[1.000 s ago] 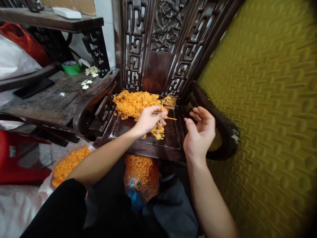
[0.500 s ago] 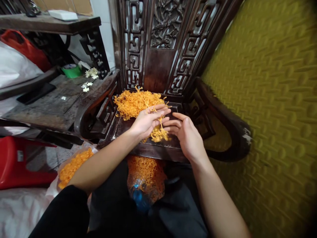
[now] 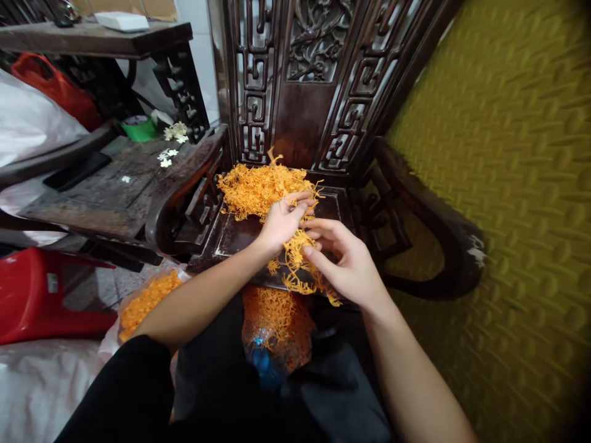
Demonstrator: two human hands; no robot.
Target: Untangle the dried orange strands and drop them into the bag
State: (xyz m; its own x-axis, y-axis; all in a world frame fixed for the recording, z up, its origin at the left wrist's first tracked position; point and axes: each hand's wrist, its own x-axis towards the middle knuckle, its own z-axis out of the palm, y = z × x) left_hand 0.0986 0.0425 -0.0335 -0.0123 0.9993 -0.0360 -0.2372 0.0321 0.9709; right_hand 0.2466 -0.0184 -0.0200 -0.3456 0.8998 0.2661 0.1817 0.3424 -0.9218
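Fingers of your left hand (image 3: 281, 223) and right hand (image 3: 346, 261) pinch one clump of orange strands (image 3: 298, 261); tease gently, keeping it over the chair seat (image 3: 235, 237).

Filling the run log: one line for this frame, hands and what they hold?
left hand: pinching orange strands | right hand: cupped under same clump | pile on carved chair seat | bag of strands below

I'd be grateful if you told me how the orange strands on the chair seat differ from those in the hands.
The pile on the chair seat is large, loose and resting. The clump in the hands is small and dangling, held between left hand and right hand. Both are thin orange strands.
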